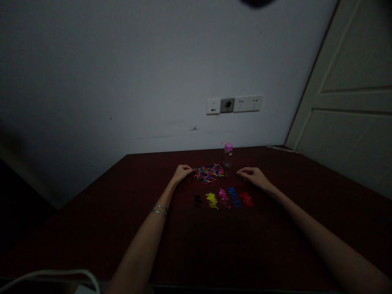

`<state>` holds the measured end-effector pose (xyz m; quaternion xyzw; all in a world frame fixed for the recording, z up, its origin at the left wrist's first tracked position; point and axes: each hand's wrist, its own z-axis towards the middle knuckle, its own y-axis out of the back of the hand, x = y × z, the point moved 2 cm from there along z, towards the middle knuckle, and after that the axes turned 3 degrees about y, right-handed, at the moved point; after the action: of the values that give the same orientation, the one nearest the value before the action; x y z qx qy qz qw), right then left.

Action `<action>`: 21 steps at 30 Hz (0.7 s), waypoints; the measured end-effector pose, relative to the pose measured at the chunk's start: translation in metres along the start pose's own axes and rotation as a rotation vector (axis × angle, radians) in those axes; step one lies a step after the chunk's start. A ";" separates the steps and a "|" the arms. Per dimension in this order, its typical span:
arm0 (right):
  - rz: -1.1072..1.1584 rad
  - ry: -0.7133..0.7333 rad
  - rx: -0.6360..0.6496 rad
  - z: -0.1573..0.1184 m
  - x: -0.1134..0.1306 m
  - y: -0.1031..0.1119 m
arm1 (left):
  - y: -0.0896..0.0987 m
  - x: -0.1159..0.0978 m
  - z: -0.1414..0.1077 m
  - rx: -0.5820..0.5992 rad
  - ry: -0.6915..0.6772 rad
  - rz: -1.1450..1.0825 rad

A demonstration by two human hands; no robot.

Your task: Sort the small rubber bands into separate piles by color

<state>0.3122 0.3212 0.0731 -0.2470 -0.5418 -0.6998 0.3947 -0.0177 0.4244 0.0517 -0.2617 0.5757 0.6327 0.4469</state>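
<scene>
A heap of small multicoloured elastic bands point(209, 173) lies on the dark red table. My left hand point(183, 172) is at the heap's left edge, fingers drawn together in a pinch; what is between the fingertips is too small to make out. To the right of the heap, my right hand point(251, 176) hovers low with thumb and fingers closed together, its contents not visible. In front of the heap are separate bunches by colour: black bands point(197, 199), yellow bands point(212, 200), pink bands point(224, 197), blue bands point(234, 197) and red bands point(246, 199).
Behind the heap stands a clear bottle with a pink cap point(228, 155). The table point(101, 212) meets a pale wall carrying a row of sockets point(241, 104). A panelled door point(346, 102) is on the right. A white cable point(58, 272) curves at the lower left.
</scene>
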 end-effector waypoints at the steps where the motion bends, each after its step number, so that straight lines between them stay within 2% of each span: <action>1: -0.004 -0.009 -0.024 0.000 -0.006 0.001 | 0.000 0.000 0.000 0.007 0.001 -0.005; 4: 0.001 -0.025 -0.077 0.002 -0.018 0.002 | 0.001 -0.004 -0.003 0.057 0.008 -0.033; 6: 0.015 -0.033 -0.094 0.002 -0.021 0.000 | 0.002 -0.009 -0.006 0.133 -0.010 -0.032; 9: 0.027 -0.034 -0.099 0.003 -0.021 -0.001 | 0.005 -0.016 -0.011 0.252 -0.057 0.041; 11: 0.011 -0.029 -0.090 0.002 -0.021 -0.002 | 0.007 -0.017 -0.014 0.280 -0.084 0.110; 15: -0.018 -0.021 -0.073 0.001 -0.020 -0.003 | 0.009 -0.016 -0.019 0.223 -0.121 0.227; 21: -0.019 -0.017 -0.073 -0.001 -0.017 -0.004 | 0.000 -0.012 -0.023 0.124 -0.214 0.353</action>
<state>0.3189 0.3257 0.0577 -0.2619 -0.5216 -0.7206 0.3743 -0.0162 0.3991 0.0571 -0.0600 0.5996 0.6888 0.4030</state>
